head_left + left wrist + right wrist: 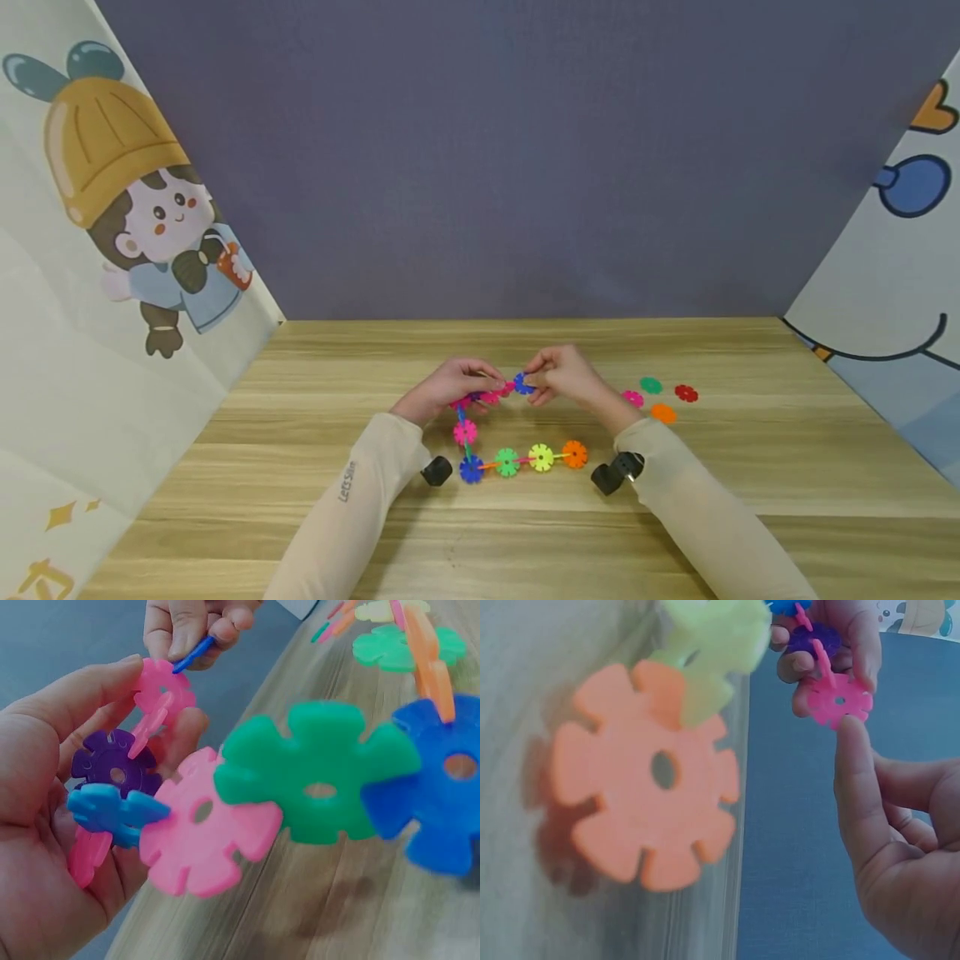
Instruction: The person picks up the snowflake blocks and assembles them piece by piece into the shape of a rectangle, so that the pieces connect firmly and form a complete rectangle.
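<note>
My left hand (453, 385) pinches a pink notched plastic disc (154, 679) at one end of a linked chain of discs. Between the fingertips of my right hand (567, 377) is a blue disc (522, 383), held edge-on against that pink one; how far their slots engage I cannot tell. A purple disc (97, 750) and a light blue disc (101, 804) hang by the left palm. From there the chain runs through a pink disc (465, 432) and a green disc (315, 761) to a dark blue corner disc (471, 469).
The chain's near row lies on the wooden table (300, 508), with a green disc (507, 462), a yellow disc (541, 457) and an orange end disc (575, 454). Several loose discs, among them a red disc (686, 392), lie beyond the right forearm. A grey-blue panel (525, 167) closes the back.
</note>
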Demonstrator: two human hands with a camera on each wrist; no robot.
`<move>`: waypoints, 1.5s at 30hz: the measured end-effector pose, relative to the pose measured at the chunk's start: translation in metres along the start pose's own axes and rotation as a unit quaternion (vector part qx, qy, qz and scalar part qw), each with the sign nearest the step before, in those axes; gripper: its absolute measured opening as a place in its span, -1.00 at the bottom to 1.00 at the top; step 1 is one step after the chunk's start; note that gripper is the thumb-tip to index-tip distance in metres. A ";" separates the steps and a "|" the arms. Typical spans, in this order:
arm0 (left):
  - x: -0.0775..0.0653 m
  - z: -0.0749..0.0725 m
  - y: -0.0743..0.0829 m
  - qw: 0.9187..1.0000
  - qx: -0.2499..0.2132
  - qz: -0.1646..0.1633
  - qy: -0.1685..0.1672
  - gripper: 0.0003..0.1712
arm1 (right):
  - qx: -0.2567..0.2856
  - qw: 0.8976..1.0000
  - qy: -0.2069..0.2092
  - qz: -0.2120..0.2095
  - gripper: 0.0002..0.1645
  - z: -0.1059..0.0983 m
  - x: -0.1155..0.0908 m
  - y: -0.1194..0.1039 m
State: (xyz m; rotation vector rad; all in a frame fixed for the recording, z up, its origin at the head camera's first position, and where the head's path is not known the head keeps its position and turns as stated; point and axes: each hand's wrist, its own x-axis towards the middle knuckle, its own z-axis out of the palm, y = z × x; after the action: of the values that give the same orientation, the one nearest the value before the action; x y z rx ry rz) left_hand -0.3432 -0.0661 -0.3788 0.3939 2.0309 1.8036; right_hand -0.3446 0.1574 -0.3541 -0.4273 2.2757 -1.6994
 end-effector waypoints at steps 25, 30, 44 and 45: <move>-0.004 0.002 0.002 0.999 0.050 -0.007 -0.016 -0.68 | -0.008 0.999 -0.015 -0.031 -0.83 0.008 -0.005 0.006; -0.006 0.001 0.002 0.996 0.079 -0.010 -0.034 -0.61 | -0.003 0.998 -0.042 -0.037 -0.74 0.006 -0.008 0.008; -0.006 0.000 -0.004 0.998 0.052 -0.004 -0.046 -0.55 | -0.027 0.999 -0.022 -0.036 -0.52 -0.054 -0.009 0.020; -0.005 0.001 -0.005 0.998 0.041 -0.005 -0.047 -0.55 | -0.038 0.998 -0.021 -0.038 -0.52 -0.060 -0.010 0.021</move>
State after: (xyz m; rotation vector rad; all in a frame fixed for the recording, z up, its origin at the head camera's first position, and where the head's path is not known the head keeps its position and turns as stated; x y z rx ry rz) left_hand -0.3377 -0.0684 -0.3830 0.4821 2.0423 1.6667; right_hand -0.3595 0.2198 -0.3573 -0.5666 2.3283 -1.6256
